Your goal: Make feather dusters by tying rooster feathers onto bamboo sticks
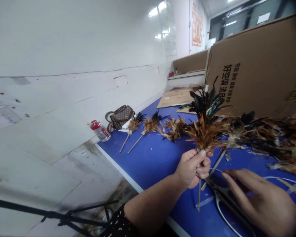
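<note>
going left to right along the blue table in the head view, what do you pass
plastic bottle → brown handbag → two small feather dusters → left hand holding a feather duster → right hand on scissors

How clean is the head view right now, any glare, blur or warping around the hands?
Head view: wide-angle warp bends the table edge and tilts the scene; ceiling lights glare on the glossy wall tiles at the top; the right hand, near the scissors, is soft and stretched at the frame's edge; the left hand gripping the feather duster is fairly sharp; lighting is even, shadows faint.
</note>
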`<action>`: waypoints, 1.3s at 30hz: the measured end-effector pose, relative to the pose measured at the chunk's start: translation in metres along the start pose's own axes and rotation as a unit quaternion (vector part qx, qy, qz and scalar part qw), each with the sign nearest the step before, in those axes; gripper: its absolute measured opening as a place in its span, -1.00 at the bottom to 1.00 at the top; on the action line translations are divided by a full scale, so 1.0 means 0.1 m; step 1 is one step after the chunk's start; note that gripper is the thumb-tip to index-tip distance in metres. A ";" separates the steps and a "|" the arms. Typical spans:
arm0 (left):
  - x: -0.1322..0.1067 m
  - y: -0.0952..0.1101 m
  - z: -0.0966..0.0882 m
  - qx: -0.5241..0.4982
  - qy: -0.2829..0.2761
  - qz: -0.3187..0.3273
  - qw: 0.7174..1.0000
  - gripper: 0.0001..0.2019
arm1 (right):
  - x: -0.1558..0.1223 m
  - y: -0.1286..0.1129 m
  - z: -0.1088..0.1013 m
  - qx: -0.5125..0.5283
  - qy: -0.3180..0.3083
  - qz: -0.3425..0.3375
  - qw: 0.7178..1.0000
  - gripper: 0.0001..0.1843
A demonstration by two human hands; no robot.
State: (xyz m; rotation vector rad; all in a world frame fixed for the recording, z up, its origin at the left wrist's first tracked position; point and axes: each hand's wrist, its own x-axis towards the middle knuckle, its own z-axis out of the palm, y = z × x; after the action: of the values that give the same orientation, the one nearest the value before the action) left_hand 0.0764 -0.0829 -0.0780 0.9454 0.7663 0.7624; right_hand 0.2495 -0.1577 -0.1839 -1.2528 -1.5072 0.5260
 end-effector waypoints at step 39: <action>-0.06 -0.24 0.21 0.194 0.139 0.075 0.968 -0.50 | 0.60 -0.23 0.07 0.209 0.125 0.183 0.953 -0.49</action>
State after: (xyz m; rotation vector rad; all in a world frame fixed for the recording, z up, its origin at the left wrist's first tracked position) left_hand 0.0965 -0.1056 -0.0902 1.2742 1.1266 0.9086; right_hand 0.2401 -0.1106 -0.1411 -1.2082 -0.8933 0.8463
